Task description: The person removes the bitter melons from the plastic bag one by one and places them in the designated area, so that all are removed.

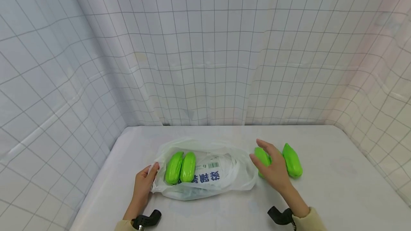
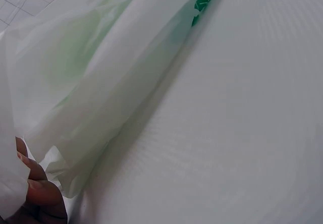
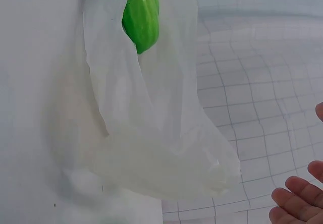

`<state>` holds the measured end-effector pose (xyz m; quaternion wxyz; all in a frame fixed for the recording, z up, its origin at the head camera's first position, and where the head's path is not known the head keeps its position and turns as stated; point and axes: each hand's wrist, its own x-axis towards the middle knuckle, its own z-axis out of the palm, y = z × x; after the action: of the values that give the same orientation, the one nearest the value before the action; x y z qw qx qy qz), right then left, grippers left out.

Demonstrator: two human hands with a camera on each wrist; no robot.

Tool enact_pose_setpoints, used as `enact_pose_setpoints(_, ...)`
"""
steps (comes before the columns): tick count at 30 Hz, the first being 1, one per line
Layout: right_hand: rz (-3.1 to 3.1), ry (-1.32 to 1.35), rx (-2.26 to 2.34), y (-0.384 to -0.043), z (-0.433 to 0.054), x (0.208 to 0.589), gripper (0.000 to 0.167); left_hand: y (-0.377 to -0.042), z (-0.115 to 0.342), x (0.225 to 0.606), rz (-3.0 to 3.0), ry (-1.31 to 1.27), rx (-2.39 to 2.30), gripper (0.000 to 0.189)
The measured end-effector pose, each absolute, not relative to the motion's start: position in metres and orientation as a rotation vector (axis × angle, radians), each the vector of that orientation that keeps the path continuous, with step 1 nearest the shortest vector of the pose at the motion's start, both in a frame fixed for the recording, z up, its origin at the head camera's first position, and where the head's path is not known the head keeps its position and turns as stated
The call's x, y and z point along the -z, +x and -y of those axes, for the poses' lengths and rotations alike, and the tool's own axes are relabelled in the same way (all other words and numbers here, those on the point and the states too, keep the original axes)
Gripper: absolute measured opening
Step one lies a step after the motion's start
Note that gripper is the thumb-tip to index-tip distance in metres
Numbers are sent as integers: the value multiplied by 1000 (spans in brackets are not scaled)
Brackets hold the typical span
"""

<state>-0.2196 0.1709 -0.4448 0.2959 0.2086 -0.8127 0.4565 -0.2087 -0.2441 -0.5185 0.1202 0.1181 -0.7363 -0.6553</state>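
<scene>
A white translucent plastic bag point(image 1: 237, 174) with blue print lies on the table, its mouth spread. Two shiny green, elongated, fruit-like pieces point(image 1: 188, 167) lie side by side in its left part. My left hand point(image 1: 144, 183) pinches the bag's left edge between thumb and fingers; in the left wrist view, the fingers point(image 2: 44, 193) are partly behind the plastic. My right hand point(image 1: 274, 168) is spread just right of the bag, over a third green piece point(image 1: 261, 157) that it partly hides. Whether it touches that piece I cannot tell. Another green piece point(image 1: 292, 161) lies to its right.
The white-covered table point(image 1: 340, 181) reaches back to a white grid-patterned curtain point(image 1: 205, 63), which also hangs along both sides. A black wrist mount point(image 1: 146, 219) sits on the left wrist, and a similar mount point(image 1: 280, 216) on the right.
</scene>
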Motion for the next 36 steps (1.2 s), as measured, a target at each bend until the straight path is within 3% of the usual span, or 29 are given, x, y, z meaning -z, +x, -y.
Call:
enact_pose_setpoints(23, 2175, 788, -1265, -225, -136, 452, 46, -211, 246, 519, 2161, 405, 1947, 41)
enact_pose_setpoints(36, 2420, 767, -1308, -231, -116, 445, 52, -211, 246, 519, 2177, 410, 1929, 42)
